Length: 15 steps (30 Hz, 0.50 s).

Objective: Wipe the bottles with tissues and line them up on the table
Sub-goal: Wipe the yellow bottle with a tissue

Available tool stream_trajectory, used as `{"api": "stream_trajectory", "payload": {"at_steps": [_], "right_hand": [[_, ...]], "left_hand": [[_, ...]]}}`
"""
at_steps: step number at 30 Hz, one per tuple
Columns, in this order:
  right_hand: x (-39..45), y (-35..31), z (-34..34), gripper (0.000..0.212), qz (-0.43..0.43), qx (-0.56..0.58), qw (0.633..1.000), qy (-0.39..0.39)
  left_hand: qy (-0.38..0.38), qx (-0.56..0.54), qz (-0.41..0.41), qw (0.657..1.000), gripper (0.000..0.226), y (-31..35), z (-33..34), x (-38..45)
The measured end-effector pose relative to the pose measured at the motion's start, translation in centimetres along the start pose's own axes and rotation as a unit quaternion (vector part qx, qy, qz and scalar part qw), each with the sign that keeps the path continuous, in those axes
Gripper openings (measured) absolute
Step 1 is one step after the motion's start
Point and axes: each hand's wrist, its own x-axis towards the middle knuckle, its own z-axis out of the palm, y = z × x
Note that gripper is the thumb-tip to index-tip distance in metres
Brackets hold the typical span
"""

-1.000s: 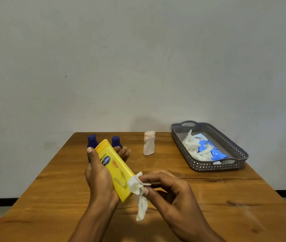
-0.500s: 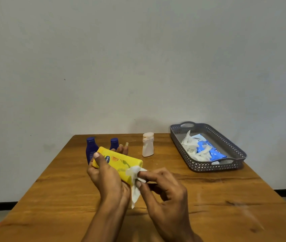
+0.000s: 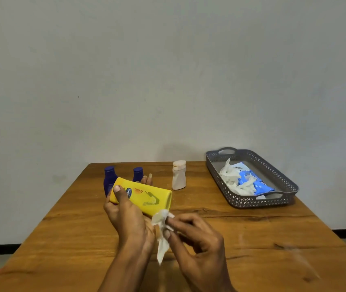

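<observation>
My left hand (image 3: pixel 129 218) grips a yellow lotion bottle (image 3: pixel 146 198), held nearly level above the wooden table (image 3: pixel 241 239), thumb on its upper face. A crumpled white tissue (image 3: pixel 162 232) is pinched in my right hand (image 3: pixel 195 239) and touches the bottle's lower right edge. Behind the yellow bottle stand two dark blue bottles (image 3: pixel 108 180) (image 3: pixel 137 173), partly hidden by it. A small white bottle (image 3: pixel 179 175) stands upright further right.
A grey perforated tray (image 3: pixel 286 184) at the back right holds a blue tissue packet (image 3: pixel 254 182) and crumpled white tissues (image 3: pixel 229 175). A plain wall rises behind the table. Bare wood lies to the front right.
The yellow bottle has been turned from steeply tilted to almost level. My right hand with the tissue has slid down from the bottle's face to its lower right edge.
</observation>
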Motion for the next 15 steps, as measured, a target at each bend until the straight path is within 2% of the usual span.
{"api": "stream_trajectory", "payload": {"at_steps": [3,5,8,11,13,15], "right_hand": [[-1.7,0.2,0.0,0.019,0.014,-0.007,0.999,-0.051],[-1.9,0.6,-0.4,0.020,0.026,-0.008,0.998,-0.057],[-1.7,2.0,-1.6,0.026,0.048,-0.010,0.998,-0.039],[-1.5,3.8,-2.7,0.030,0.094,-0.018,0.995,-0.038],[-1.2,5.0,-3.2,0.030,0.116,-0.030,0.992,-0.038],[-0.5,6.5,-3.6,0.028,0.142,-0.049,0.988,-0.045]], "left_hand": [[0.006,0.038,0.034,0.999,0.038,-0.4,-0.3,0.7],[-0.021,0.045,0.057,0.997,0.037,-0.7,-0.4,0.7],[-0.076,0.062,0.080,0.992,0.024,-1.0,-1.0,1.4],[-0.105,0.126,0.090,0.982,0.006,-1.9,-1.7,3.3],[-0.136,0.191,0.109,0.966,0.006,-2.8,-1.7,4.2],[-0.184,0.263,0.144,0.936,0.011,-3.6,-1.5,4.8]]}}
